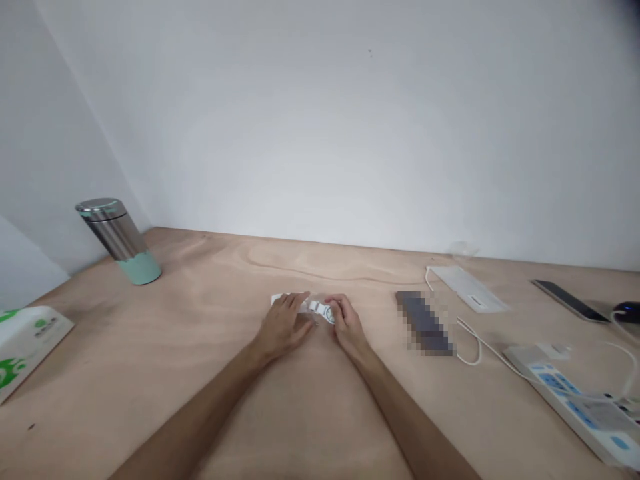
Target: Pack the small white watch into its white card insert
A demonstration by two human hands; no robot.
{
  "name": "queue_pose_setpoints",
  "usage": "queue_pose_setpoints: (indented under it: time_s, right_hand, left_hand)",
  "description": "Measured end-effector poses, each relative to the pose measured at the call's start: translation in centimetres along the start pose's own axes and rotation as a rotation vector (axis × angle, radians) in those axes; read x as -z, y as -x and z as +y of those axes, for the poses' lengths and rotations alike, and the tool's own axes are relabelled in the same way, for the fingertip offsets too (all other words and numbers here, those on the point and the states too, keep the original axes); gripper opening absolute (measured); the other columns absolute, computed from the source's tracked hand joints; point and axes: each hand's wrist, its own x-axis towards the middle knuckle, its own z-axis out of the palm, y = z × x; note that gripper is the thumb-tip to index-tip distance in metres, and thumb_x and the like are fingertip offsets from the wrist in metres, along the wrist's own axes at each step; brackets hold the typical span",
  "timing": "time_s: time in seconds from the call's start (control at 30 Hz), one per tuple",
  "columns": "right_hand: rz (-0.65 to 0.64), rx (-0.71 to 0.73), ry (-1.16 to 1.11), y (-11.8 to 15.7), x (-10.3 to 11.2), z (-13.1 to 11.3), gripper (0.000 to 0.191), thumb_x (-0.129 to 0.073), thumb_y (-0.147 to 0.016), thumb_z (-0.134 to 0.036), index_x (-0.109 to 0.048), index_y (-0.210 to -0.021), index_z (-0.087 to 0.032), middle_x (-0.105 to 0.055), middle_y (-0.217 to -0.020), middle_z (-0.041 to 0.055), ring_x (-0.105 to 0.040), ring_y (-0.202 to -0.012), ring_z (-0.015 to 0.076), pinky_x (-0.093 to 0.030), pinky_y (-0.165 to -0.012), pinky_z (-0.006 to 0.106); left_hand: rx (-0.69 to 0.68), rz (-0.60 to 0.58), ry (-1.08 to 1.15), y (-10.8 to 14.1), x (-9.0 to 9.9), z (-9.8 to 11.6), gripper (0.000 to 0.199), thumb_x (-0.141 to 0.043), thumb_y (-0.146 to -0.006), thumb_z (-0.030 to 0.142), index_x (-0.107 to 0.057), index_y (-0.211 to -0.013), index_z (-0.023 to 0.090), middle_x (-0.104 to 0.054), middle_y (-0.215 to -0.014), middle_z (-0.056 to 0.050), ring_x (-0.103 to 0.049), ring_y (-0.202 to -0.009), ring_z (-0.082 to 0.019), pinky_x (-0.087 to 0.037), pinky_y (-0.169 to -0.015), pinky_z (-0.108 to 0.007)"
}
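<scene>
In the middle of the wooden table lies what looks like a small white wristwatch (317,307), with a round dial and a pale strap. Its dial end is pinched between the thumb and fingers of my right hand (347,328). My left hand (283,328) rests just left of it, palm down, fingers stretched out and thumb apart. Beneath those fingers a white piece (275,298) shows partly; the hand covers the rest. Something clear, like thin plastic, glints between the hands, too small to make out.
A steel and mint-green tumbler (120,237) stands back left, with a tissue pack (35,343) nearer me. To the right are a blurred-out dark phone-like object (425,323), a white sleeve (470,288), another phone (570,300) and a power strip (575,403) with white cables. A wall borders the table's back.
</scene>
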Motion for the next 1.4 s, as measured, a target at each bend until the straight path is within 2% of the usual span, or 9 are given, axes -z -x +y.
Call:
queue_pose_setpoints:
  time_s: [0.13, 0.23, 0.37, 0.47, 0.6, 0.7, 0.93, 1.17, 1.4]
  right_hand:
    - [-0.098, 0.008, -0.049, 0.3, -0.5, -0.4, 0.026, -0.034, -0.092, -0.040, -0.052, -0.093, -0.021, -0.060, -0.087, 0.0025, -0.056, -0.078, 0.0166, -0.044, -0.072, 0.027]
    - [-0.143, -0.006, -0.052, 0.3, -0.3, -0.4, 0.020, -0.035, -0.089, -0.032, -0.052, -0.090, -0.021, -0.058, -0.083, 0.0008, -0.054, -0.075, 0.0158, -0.044, -0.070, 0.026]
    - [-0.154, -0.040, -0.145, 0.3, 0.0, -0.5, 0.015, -0.041, -0.082, -0.026, -0.051, -0.092, -0.021, -0.059, -0.084, 0.0005, -0.054, -0.071, 0.0148, -0.045, -0.063, 0.025]
    - [-0.193, -0.140, -0.281, 0.4, 0.0, -0.6, 0.023, -0.049, -0.082, -0.035, -0.048, -0.101, -0.023, -0.060, -0.082, -0.0004, -0.048, -0.052, 0.0104, -0.039, -0.046, 0.021]
    - [-0.225, -0.214, -0.401, 0.3, -0.1, -0.7, 0.041, -0.064, -0.075, -0.043, -0.048, -0.107, -0.023, -0.061, -0.082, 0.0000, -0.047, -0.048, 0.0082, -0.041, -0.042, 0.020]
    - [-0.182, -0.249, -0.435, 0.1, -0.2, -0.4, 0.046, -0.070, -0.071, -0.044, -0.051, -0.107, -0.023, -0.059, -0.075, -0.0025, -0.048, -0.046, 0.0077, -0.043, -0.042, 0.020]
    - [-0.155, -0.289, -0.485, -0.3, -0.1, 0.2, 0.035, -0.066, -0.074, -0.048, -0.062, -0.092, -0.019, -0.057, -0.061, -0.0028, -0.051, -0.047, 0.0097, -0.045, -0.044, 0.021]
    - [-0.201, -0.275, -0.510, -0.2, 0.2, 0.2, 0.040, -0.071, -0.069, -0.042, -0.062, -0.103, -0.022, -0.065, -0.080, 0.0015, -0.059, -0.063, 0.0138, -0.049, -0.052, 0.024]
    - [-0.209, -0.296, -0.491, -0.2, 0.0, 0.3, 0.043, -0.073, -0.068, -0.038, -0.060, -0.106, -0.022, -0.064, -0.081, 0.0011, -0.057, -0.056, 0.0108, -0.047, -0.049, 0.023]
  left_hand:
    - [-0.013, -0.051, 0.095, 0.2, -0.4, 1.1, 0.037, -0.047, -0.089, 0.026, -0.046, -0.126, 0.024, -0.057, -0.115, -0.008, -0.052, -0.106, -0.023, -0.044, -0.093, -0.039]
    - [0.012, -0.065, 0.209, 0.3, -0.4, 1.6, 0.036, -0.046, -0.088, 0.022, -0.048, -0.124, 0.026, -0.057, -0.113, -0.007, -0.055, -0.103, -0.021, -0.047, -0.089, -0.036]
    - [0.034, 0.011, 0.410, 0.2, -0.3, 2.1, 0.034, -0.051, -0.086, 0.024, -0.053, -0.120, 0.027, -0.058, -0.114, -0.005, -0.056, -0.101, -0.018, -0.048, -0.088, -0.032]
    - [0.206, 0.075, 0.534, 0.1, -0.3, 1.9, 0.025, -0.057, -0.084, 0.033, -0.059, -0.107, 0.024, -0.064, -0.101, -0.004, -0.060, -0.087, -0.017, -0.050, -0.079, -0.030]
    - [0.436, 0.012, 0.693, 0.0, -0.7, 1.0, 0.026, -0.060, -0.080, 0.042, -0.055, -0.092, 0.020, -0.065, -0.077, 0.001, -0.061, -0.067, -0.015, -0.046, -0.060, -0.026]
    - [0.423, 0.002, 0.797, 0.1, -1.2, 0.5, 0.026, -0.061, -0.079, 0.042, -0.049, -0.085, 0.020, -0.064, -0.078, 0.002, -0.061, -0.070, -0.015, -0.045, -0.062, -0.024]
    - [0.439, -0.064, 1.056, -0.2, -1.4, -0.2, 0.031, -0.065, -0.076, 0.043, -0.044, -0.085, 0.020, -0.066, -0.085, -0.001, -0.064, -0.073, -0.016, -0.049, -0.070, -0.029]
    - [0.406, -0.123, 1.034, -0.5, -0.4, -0.3, 0.035, -0.058, -0.081, 0.047, -0.052, -0.100, 0.018, -0.065, -0.085, -0.003, -0.062, -0.071, -0.016, -0.047, -0.068, -0.029]
    - [0.416, -0.160, 1.019, -0.7, -0.1, -0.6, 0.036, -0.054, -0.082, 0.047, -0.058, -0.099, 0.016, -0.062, -0.095, -0.006, -0.060, -0.076, -0.017, -0.046, -0.069, -0.029]
